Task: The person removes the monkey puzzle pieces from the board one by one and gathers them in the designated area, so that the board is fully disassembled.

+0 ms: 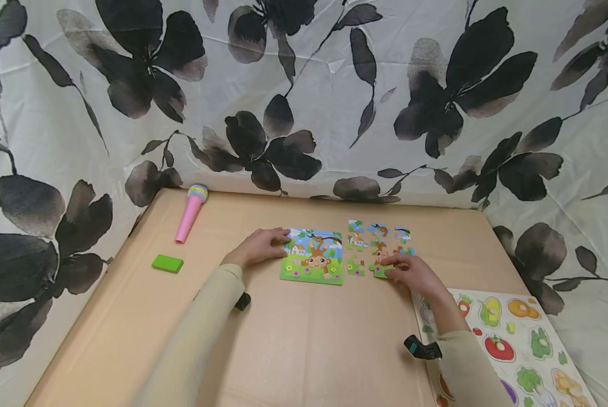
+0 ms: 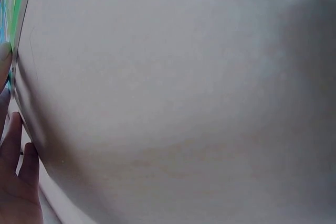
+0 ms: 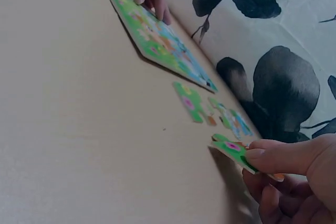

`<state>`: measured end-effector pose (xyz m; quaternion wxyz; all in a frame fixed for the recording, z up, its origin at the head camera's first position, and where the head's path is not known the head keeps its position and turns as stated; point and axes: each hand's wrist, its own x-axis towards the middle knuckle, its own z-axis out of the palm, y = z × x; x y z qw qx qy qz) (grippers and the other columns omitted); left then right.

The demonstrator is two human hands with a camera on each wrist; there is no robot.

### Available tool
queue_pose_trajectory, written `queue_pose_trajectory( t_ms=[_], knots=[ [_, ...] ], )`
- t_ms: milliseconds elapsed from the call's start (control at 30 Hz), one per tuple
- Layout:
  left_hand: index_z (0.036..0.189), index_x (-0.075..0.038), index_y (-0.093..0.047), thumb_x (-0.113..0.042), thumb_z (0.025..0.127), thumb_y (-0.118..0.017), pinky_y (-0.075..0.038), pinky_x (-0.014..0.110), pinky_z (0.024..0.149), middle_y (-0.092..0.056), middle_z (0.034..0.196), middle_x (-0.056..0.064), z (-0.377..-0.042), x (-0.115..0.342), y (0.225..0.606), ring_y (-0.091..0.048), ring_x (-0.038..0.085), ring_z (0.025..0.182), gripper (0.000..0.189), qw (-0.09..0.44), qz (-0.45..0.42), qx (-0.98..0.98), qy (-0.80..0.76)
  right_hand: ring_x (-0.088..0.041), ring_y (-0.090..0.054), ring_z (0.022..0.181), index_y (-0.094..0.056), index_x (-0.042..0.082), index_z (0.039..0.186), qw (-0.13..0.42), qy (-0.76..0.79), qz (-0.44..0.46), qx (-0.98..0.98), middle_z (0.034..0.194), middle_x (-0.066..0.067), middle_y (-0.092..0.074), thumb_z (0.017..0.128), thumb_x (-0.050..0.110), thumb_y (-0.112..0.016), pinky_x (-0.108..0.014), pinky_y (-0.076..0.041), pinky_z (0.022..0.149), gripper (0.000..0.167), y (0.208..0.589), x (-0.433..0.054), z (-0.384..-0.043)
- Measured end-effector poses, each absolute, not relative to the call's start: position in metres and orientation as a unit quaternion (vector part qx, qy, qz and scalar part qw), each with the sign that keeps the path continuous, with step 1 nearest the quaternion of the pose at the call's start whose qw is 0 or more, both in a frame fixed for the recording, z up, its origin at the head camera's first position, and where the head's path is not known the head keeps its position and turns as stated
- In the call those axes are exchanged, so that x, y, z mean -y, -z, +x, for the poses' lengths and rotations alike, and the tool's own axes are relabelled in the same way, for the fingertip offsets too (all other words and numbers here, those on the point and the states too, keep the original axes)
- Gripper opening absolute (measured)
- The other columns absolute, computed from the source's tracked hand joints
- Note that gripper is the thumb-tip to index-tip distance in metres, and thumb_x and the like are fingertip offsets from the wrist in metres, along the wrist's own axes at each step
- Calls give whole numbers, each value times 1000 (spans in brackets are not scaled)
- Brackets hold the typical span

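Observation:
A monkey picture puzzle board [image 1: 311,257] lies in the middle of the table. My left hand [image 1: 260,247] holds it at its upper left side, with the thumb on the edge in the left wrist view. To the right of the board, loose monkey puzzle pieces [image 1: 356,242] are laid out in rows. My right hand [image 1: 418,275] pinches a green puzzle piece with a pink flower [image 3: 231,148] between thumb and fingers. That piece is tilted and raised off the table in the right wrist view. Part of it is hidden by the fingers.
A pink toy microphone [image 1: 190,215] and a green block [image 1: 167,263] lie on the left of the table [image 1: 293,345]. Under my right forearm is a white vegetable picture board [image 1: 517,328]. A flowered cloth [image 1: 329,90] hangs behind the table.

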<state>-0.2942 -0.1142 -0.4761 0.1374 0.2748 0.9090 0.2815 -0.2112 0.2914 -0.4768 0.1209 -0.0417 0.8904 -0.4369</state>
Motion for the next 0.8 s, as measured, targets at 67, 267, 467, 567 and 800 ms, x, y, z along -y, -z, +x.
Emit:
queue_pose_trajectory(
  t_ms=[67,267,467,567,800],
  knots=[
    [133,-4,-61,-24,90,-69,-22,48,117,-45,150,6,-294,114,476,-30,28,144,47,138,273,-909,-283,-34,-56,109,-67,5,117,121,433,-45,-892,137,-20,-52,93,15,-66,-33,-50,77,26,480,-292,-212],
    [134,-5,-61,-23,90,-69,-21,47,118,-45,150,5,-295,114,478,-30,27,144,48,139,270,-909,-285,-29,-57,100,-68,6,115,108,421,-41,-900,130,-18,-57,92,12,-67,-32,-49,66,24,485,-288,-212],
    [133,-5,-61,-24,91,-69,-22,47,117,-45,150,6,-294,114,477,-31,27,144,48,136,272,-910,-283,-24,-54,89,-69,7,116,101,417,-33,-902,129,-17,-58,93,11,-66,-31,-49,63,24,486,-283,-211],
    [133,-5,-61,-24,90,-70,-22,47,118,-45,150,5,-294,113,477,-31,26,144,48,137,270,-910,-284,-27,-56,96,-71,8,115,91,405,-35,-909,128,-16,-59,93,10,-66,-34,-51,69,23,487,-281,-211],
    [133,-5,-61,-24,90,-71,-22,46,118,-45,150,5,-295,114,478,-30,26,144,48,137,269,-910,-286,-32,-56,107,-71,6,115,78,375,-39,-923,128,-17,-59,91,9,-67,-46,-48,85,24,490,-280,-211]
  ],
)
